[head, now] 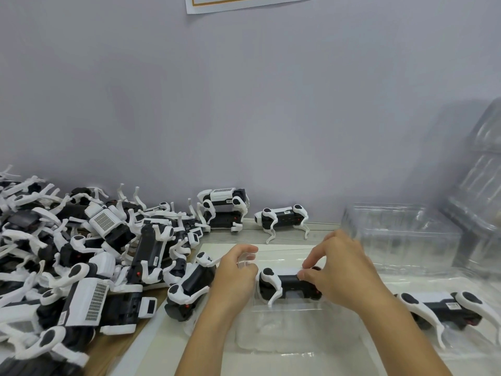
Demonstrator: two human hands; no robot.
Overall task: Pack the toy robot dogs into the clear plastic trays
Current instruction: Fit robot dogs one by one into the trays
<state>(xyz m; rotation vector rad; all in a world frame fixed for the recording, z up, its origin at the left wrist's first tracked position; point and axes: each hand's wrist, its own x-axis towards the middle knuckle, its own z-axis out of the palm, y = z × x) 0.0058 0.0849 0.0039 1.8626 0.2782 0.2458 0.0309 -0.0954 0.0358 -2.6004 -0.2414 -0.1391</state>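
Together, both hands work on one toy robot dog [287,284] lying in a clear plastic tray [284,335]: the right hand [341,270] pinches its rear end, the left hand [235,275] curls round its front. Another dog [439,308] lies to the right, a heap of dogs [89,253] left, stacked empty trays [401,229] behind

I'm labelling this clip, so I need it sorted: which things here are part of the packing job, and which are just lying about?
Part of the job:
- toy dog held by left hand and right hand
- clear tray under it
- heap of dogs
- packed dog at right
- stacked empty trays

Lying about:
- paper sheet on the wall
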